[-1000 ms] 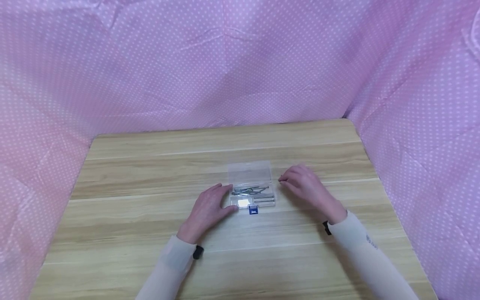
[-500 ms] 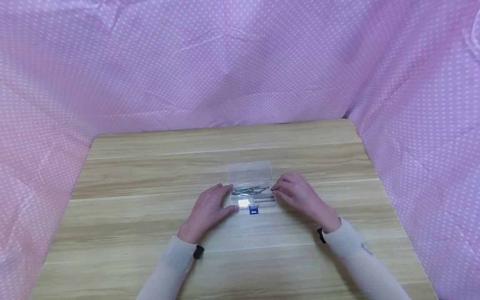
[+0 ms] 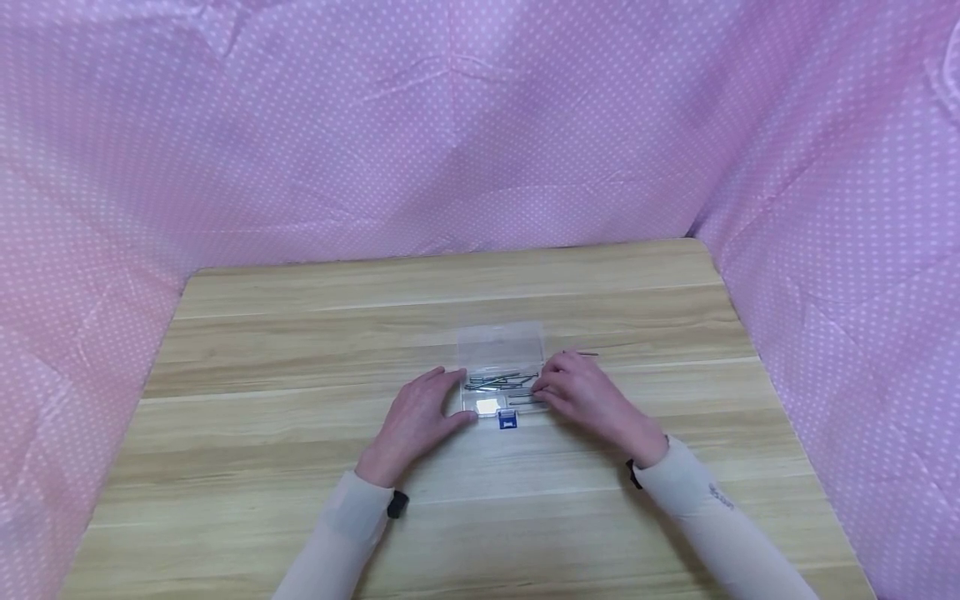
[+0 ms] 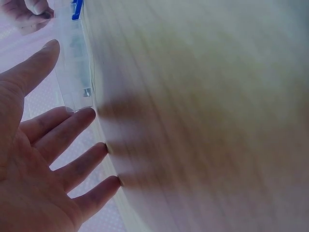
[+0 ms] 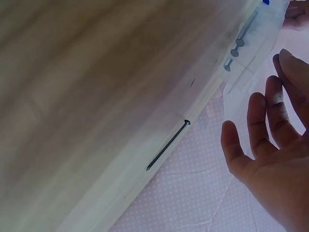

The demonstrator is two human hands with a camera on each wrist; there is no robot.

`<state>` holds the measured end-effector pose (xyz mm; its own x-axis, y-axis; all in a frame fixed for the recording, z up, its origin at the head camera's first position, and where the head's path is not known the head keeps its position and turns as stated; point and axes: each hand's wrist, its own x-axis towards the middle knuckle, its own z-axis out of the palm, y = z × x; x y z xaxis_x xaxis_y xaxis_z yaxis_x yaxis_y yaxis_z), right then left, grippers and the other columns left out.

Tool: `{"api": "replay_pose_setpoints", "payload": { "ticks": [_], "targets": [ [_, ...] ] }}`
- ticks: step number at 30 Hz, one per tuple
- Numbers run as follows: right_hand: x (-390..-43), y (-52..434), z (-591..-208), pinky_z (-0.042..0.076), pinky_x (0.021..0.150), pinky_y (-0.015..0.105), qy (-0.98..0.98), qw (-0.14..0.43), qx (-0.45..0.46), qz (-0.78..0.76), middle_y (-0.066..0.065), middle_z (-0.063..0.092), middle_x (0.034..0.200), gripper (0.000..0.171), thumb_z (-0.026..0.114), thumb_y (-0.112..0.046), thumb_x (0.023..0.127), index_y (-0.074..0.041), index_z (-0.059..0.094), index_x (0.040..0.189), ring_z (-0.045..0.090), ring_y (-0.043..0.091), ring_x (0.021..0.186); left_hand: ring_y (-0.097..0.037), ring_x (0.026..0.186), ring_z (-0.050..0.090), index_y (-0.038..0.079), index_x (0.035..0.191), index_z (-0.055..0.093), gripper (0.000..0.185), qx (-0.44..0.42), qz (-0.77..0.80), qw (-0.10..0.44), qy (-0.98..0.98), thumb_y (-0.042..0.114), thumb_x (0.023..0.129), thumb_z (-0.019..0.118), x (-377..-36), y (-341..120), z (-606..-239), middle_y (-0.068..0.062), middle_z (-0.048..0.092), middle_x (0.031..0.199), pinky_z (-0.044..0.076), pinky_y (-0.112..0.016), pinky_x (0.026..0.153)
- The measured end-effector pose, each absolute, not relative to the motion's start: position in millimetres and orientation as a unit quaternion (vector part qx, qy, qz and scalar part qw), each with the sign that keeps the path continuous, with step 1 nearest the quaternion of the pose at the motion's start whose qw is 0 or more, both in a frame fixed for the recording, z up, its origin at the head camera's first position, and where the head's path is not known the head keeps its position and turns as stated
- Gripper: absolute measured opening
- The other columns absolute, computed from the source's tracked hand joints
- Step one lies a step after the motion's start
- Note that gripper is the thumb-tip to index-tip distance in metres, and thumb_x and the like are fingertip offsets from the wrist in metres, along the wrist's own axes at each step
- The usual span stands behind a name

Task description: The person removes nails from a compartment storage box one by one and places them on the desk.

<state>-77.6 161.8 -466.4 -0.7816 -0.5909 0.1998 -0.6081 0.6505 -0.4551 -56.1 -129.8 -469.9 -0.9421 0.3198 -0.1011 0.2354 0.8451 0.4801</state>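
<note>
A clear plastic box (image 3: 504,368) lies with its lid (image 3: 499,343) folded back. Several nails (image 3: 495,382) fill its upper compartment, and a few more (image 3: 519,403) lie in the lower right one. My left hand (image 3: 415,421) rests at the box's left end, fingers spread and nearly straight, thumb by the front edge. Over the right end, my right hand (image 3: 587,397) pinches a small dark nail end (image 4: 46,15) between thumb and finger; the rest of it is hidden. A loose nail (image 5: 166,145) lies on the table beyond this hand.
The box's blue latch (image 3: 507,419) sticks out at the front. A white patch (image 3: 487,407) shows in the lower left compartment. The wood-grain table (image 3: 315,350) is bounded by pink dotted cloth (image 3: 450,150) at the back and sides.
My right hand has moved left and slightly down, from beside the box to over its right compartments, uncovering the loose nail on the table. My left hand has stayed still.
</note>
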Motion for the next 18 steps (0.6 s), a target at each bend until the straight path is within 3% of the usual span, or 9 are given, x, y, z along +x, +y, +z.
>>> {"api": "replay_pose_setpoints", "payload": {
  "ticks": [9, 18],
  "targets": [
    [-78.7, 158.3, -465.8, 0.05, 0.085, 0.037, -0.913, -0.012, 0.335, 0.232, -0.003, 0.065, 0.1, 0.008, 0.083, -0.016, 0.088, -0.015, 0.082, 0.096, 0.055, 0.018, 0.096, -0.035, 0.142, 0.048, 0.009, 0.145, 0.059, 0.071, 0.14, 0.238, 0.094, 0.956, 0.047, 0.089, 0.08, -55.7, -129.1, -469.3, -0.01, 0.062, 0.144, 0.039, -0.054, 0.117],
    [-81.4, 157.1, -468.8, 0.049, 0.081, 0.036, -0.912, 0.009, 0.354, 0.207, -0.002, 0.064, 0.097, 0.01, 0.086, -0.017, 0.085, -0.015, 0.084, 0.094, 0.054, 0.018, 0.092, -0.035, 0.142, 0.048, 0.01, 0.146, 0.059, 0.072, 0.138, 0.237, 0.096, 0.957, 0.047, 0.089, 0.08, -55.4, -129.1, -469.4, -0.01, 0.062, 0.145, 0.038, -0.054, 0.118]
  ]
}}
